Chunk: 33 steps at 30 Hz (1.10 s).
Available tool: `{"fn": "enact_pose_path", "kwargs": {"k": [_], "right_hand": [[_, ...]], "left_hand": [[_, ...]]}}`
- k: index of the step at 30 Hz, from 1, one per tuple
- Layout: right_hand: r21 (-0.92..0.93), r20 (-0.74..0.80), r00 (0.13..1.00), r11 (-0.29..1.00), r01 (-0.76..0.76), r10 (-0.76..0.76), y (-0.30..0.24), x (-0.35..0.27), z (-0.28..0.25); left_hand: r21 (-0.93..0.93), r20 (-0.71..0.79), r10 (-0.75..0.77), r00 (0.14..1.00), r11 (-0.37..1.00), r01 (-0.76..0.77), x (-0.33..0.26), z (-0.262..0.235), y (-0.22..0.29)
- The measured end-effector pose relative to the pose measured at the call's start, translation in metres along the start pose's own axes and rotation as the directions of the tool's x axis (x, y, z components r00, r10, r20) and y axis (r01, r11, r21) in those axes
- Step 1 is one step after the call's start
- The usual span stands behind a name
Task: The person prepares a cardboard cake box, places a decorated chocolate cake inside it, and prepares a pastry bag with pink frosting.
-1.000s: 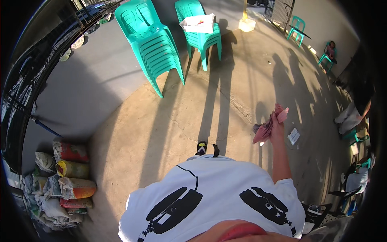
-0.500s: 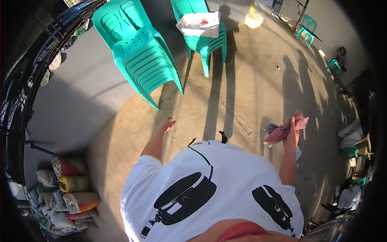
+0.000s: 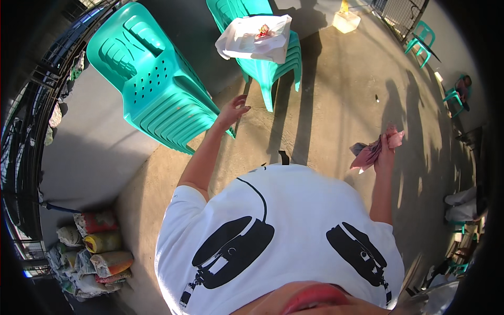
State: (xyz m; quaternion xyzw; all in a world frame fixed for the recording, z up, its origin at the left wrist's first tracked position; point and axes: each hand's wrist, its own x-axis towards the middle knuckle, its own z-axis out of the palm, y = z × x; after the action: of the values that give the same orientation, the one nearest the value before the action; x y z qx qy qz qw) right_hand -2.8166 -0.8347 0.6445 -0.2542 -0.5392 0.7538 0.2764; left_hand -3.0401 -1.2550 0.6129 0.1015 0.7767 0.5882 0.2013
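Note:
My left hand [image 3: 231, 113] reaches forward with its fingers apart and nothing in them. It is beside the near edge of a tall stack of green plastic chairs [image 3: 152, 79]. Farther on, a white tray-like container [image 3: 239, 48] rests on a second stack of green chairs [image 3: 266, 75], with a small red and gold item [image 3: 263, 31] inside that I cannot make out. My right hand [image 3: 386, 153] is closed round a crumpled pinkish-purple plastic bag [image 3: 367, 155], held out to the right above the floor.
Filled sacks [image 3: 110, 262] are piled by the wall at the lower left. A pale block with a yellow post [image 3: 346, 22] stands at the back. A green chair [image 3: 421, 43] is at the far right, with a small seated person [image 3: 462, 88] nearby. More people sit along the right edge.
My left hand has moved forward and up toward the chair stacks. The chairs and tray appear nearer. My right hand still grips the pinkish bag, slightly farther forward.

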Motion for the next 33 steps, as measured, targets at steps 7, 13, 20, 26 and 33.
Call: {"fn": "enact_pose_path", "kwargs": {"k": [7,13,20,26,33], "right_hand": [[0.025,0.154,0.985,0.997,0.073,-0.076,-0.015,0.109,0.103],[-0.01,0.031,1.0,1.0,0.006,-0.006,0.005,0.175,0.148],[-0.112,-0.248,0.968,0.992,-0.064,0.035,0.001,0.201,0.189],[-0.169,-0.3,0.95,0.975,-0.144,0.088,0.014,0.213,0.217],[-0.198,-0.282,0.955,0.968,-0.152,0.092,0.019,0.243,0.232]], "left_hand": [[0.343,-0.113,0.116,0.987,0.937,-0.071,0.144,-0.038,0.059],[0.615,0.007,0.311,0.95,0.748,-0.249,0.326,-0.063,0.062],[0.809,0.152,0.139,0.979,0.551,-0.204,0.496,-0.046,0.034],[0.846,0.098,0.059,0.993,0.52,-0.114,0.57,-0.024,-0.024],[0.768,0.014,0.136,0.991,0.632,-0.098,0.588,-0.05,-0.046]]}}
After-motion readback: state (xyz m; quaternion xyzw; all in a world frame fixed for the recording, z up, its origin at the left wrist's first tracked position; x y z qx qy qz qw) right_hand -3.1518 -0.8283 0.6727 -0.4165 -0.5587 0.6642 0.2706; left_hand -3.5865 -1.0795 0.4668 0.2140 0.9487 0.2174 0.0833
